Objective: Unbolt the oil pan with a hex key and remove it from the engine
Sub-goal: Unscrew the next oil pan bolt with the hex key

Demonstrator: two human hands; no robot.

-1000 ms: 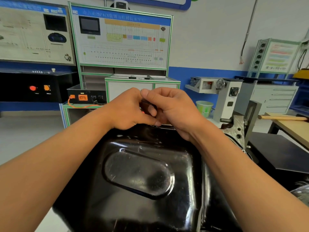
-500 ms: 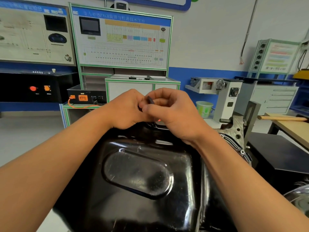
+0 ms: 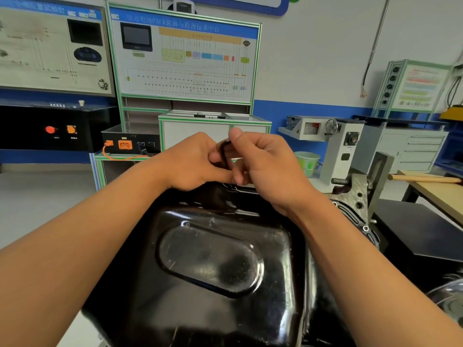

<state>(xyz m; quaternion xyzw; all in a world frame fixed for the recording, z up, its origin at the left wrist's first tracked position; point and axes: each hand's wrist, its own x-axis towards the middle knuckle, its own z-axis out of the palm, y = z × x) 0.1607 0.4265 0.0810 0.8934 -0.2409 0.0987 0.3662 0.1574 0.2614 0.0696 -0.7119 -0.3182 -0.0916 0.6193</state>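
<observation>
The glossy black oil pan fills the lower middle of the view, bottom side up on the engine. Above its far edge both hands meet around a black hex key. My left hand curls its fingers round the key from the left. My right hand pinches the key's bent top between thumb and fingers from the right. The key's lower end and the bolt under it are hidden behind the fingers.
A green-framed training panel and cabinet stand right behind the pan. A grey machine and a green bucket are at the right. A wooden bench with a hammer handle is at the far right, a black console at the left.
My right hand has rolled its thumb upward and the hex key's bend has turned into sight between the hands. The left hand and the pan have stayed in place.
</observation>
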